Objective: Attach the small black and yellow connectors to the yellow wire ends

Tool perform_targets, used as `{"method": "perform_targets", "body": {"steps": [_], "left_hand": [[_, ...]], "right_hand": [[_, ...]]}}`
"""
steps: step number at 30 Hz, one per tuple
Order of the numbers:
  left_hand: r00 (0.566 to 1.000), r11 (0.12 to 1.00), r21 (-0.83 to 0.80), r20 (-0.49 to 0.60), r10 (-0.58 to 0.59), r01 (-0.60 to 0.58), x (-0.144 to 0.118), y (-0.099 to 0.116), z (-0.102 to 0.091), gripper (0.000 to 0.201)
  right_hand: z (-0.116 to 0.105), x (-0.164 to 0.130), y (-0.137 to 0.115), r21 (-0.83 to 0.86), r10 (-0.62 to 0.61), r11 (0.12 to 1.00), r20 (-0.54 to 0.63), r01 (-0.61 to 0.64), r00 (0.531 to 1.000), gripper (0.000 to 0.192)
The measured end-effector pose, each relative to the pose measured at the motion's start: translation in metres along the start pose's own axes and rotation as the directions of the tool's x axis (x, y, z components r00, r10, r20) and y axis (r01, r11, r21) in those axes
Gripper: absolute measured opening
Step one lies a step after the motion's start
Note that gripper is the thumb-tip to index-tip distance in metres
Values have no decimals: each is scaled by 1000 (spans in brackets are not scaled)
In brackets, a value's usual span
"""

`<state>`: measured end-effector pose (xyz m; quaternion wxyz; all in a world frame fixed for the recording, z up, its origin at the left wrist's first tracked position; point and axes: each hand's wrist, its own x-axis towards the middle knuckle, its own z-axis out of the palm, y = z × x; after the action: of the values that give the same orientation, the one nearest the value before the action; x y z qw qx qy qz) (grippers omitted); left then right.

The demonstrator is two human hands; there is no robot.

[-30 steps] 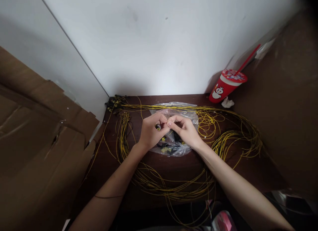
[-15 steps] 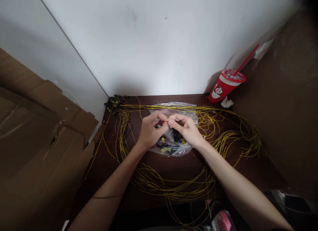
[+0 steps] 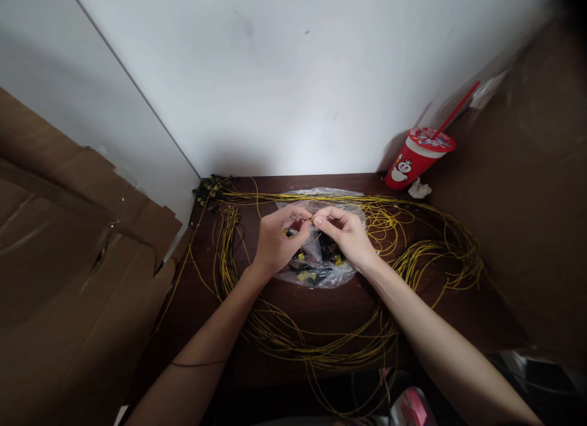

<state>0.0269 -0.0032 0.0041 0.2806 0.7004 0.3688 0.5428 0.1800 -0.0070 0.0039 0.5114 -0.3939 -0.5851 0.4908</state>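
My left hand and my right hand meet fingertip to fingertip, both closed in a pinch. Between them is a small yellowish piece, mostly covered by the fingers; it looks like a wire end, with a thin wire curving below. Beneath both hands lies a clear plastic bag with black and yellow connectors in it. Long yellow wires loop around the bag on the dark brown table. Several wires run behind my hands to a cluster of dark connectors at the far left.
A red cup with a straw stands at the back right, beside a crumpled tissue. Cardboard walls in the left, and a brown panel the right. A white wall closes the back.
My right hand's fingers have shifted very slightly to the right. Both hands stay pinched together over the bag, and the wires on the table lie as before.
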Motion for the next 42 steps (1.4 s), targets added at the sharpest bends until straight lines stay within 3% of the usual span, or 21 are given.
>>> {"method": "perform_targets", "body": {"steps": [12, 25, 36, 39, 42], "left_hand": [[1000, 1000, 3, 16, 14, -15, 2, 1, -1, 8], [998, 992, -121, -38, -53, 48, 1, -3, 2, 10], [999, 1000, 2, 24, 30, -30, 2, 1, 0, 12], [1000, 1000, -8, 12, -13, 14, 1, 2, 1, 21], [997, 996, -35, 19, -78, 79, -1, 3, 4, 24]], "right_hand": [[-1, 0, 0, -8, -11, 1000, -23, 11, 1000, 20], [-1, 0, -1, -10, -11, 1000, -23, 10, 1000, 21], [-1, 0, -1, -47, -23, 999, -38, 21, 999, 19], [-2, 0, -1, -44, -31, 999, -68, 28, 997, 17], [-3, 1, -1, 69, 36, 997, -128, -27, 991, 18]]}}
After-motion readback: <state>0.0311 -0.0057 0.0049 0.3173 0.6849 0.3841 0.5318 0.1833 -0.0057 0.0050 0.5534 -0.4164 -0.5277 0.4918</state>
